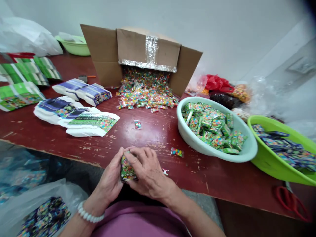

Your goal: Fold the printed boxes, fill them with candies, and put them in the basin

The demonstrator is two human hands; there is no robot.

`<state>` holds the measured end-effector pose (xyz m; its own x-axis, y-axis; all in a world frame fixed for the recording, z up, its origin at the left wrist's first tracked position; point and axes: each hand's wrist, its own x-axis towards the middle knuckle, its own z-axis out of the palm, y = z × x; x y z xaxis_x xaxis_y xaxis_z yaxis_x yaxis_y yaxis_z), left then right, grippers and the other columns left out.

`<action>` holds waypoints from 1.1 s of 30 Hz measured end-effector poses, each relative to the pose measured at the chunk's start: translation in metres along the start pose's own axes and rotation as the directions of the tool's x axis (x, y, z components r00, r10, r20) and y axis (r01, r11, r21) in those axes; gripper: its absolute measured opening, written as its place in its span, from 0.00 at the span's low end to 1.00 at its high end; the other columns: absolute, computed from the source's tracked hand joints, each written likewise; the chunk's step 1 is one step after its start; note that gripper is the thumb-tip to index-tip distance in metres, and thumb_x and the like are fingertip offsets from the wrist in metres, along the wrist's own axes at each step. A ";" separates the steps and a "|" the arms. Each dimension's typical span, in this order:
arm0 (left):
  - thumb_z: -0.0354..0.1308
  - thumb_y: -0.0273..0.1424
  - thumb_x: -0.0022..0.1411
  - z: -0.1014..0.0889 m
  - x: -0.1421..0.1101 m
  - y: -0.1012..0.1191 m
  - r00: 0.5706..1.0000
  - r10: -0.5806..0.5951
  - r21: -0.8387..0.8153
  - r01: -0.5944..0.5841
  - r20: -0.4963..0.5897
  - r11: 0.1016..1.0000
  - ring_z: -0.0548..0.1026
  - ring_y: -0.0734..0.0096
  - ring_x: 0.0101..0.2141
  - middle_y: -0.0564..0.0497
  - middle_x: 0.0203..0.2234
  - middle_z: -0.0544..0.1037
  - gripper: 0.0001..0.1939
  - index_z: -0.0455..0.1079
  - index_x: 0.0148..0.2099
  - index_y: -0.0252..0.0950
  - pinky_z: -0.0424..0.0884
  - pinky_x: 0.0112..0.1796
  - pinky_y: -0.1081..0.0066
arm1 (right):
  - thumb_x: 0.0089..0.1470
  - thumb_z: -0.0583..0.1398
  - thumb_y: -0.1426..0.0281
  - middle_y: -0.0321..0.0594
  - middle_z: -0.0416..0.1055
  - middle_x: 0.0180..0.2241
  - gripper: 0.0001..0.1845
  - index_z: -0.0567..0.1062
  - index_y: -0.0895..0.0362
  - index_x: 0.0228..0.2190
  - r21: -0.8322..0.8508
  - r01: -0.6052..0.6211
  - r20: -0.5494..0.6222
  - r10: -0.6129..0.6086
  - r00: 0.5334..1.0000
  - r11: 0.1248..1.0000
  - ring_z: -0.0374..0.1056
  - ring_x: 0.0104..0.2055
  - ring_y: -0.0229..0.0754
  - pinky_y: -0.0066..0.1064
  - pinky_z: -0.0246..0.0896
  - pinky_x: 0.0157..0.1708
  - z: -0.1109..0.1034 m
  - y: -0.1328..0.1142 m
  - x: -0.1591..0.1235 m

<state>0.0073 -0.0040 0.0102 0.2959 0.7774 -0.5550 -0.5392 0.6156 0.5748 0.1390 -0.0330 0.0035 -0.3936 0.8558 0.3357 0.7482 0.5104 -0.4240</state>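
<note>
Close to my body, at the table's front edge, both hands hold a small green candy box (127, 168) printed with colourful round shapes. My left hand (112, 179) closes along its left side, a bead bracelet on the wrist. From above and the right, my right hand (149, 172) covers part of the box, its fingers bent over the top. On the table ahead lies a small candy packet (137, 124). A second candy packet (177, 152) rests to the right of my right hand. Flat printed cartons (93, 121) are stacked at the left.
A cardboard box (105, 65) on its side spills candy packets (148, 93). To the right stand a pale basin (181, 126) of green boxes and a lime basin (261, 158) of dark blue ones. Red-handled scissors (290, 200) lie at the right edge. Bundled green cartons (21, 95) stand left.
</note>
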 end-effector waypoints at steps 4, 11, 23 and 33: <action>0.54 0.47 0.66 -0.002 0.000 0.006 0.989 0.056 0.258 -0.091 0.140 0.962 0.79 0.61 0.36 0.46 0.39 0.81 0.23 0.69 0.56 0.38 0.74 0.36 0.66 | 0.52 0.64 0.64 0.50 0.69 0.55 0.35 0.65 0.56 0.59 -0.147 -0.042 -0.291 -0.003 0.957 0.988 0.65 0.54 0.55 0.48 0.61 0.53 -0.054 0.018 -0.008; 0.55 0.38 0.64 -0.052 0.061 0.074 0.633 0.762 0.969 -0.247 0.138 0.029 0.67 0.47 0.54 0.38 0.52 0.72 0.25 0.67 0.61 0.37 0.61 0.54 0.54 | 0.41 0.70 0.43 0.61 0.58 0.65 0.57 0.61 0.56 0.65 -0.448 -0.506 -0.757 -0.011 0.653 0.737 0.56 0.64 0.75 0.68 0.50 0.58 -0.145 0.095 -0.045; 0.55 0.45 0.65 -0.073 0.098 0.115 0.663 0.712 0.846 0.224 0.232 -0.484 0.62 0.36 0.52 0.31 0.52 0.66 0.23 0.71 0.56 0.35 0.60 0.46 0.50 | 0.61 0.61 0.67 0.51 0.68 0.56 0.20 0.70 0.52 0.54 -0.084 -0.178 -0.483 0.116 0.868 0.980 0.68 0.57 0.55 0.53 0.65 0.55 -0.047 0.045 -0.027; 0.61 0.37 0.59 -0.069 0.090 0.123 0.696 0.656 0.875 0.084 0.292 -0.477 0.68 0.39 0.51 0.35 0.47 0.75 0.19 0.70 0.51 0.34 0.61 0.50 0.51 | 0.62 0.60 0.70 0.51 0.68 0.56 0.16 0.72 0.53 0.52 0.141 -0.153 -0.334 0.192 0.923 0.978 0.67 0.57 0.53 0.51 0.66 0.56 -0.007 0.040 -0.023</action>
<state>-0.0870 0.1328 -0.0103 0.0820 0.9827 0.1662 0.9718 -0.1158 0.2052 0.1816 -0.0329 -0.0151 -0.0412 0.8598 0.5089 0.7169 0.3802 -0.5843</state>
